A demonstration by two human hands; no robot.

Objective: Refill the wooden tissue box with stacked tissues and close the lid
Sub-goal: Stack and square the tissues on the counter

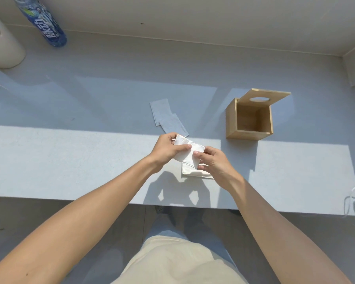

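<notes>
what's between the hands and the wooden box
Nothing: in the head view, bare table separates the hands' tissue from the open box.

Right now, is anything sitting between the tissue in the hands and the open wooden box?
Nothing visible. The tissue, held by left hand and right hand, has bare table up to the wooden box; its lid is open.

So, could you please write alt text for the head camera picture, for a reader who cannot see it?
Both hands, left hand and right hand, hold a folded white tissue above a small tissue stack on a grey table. To the right stands an empty wooden tissue box, its lid open; two more tissues lie behind.
</notes>
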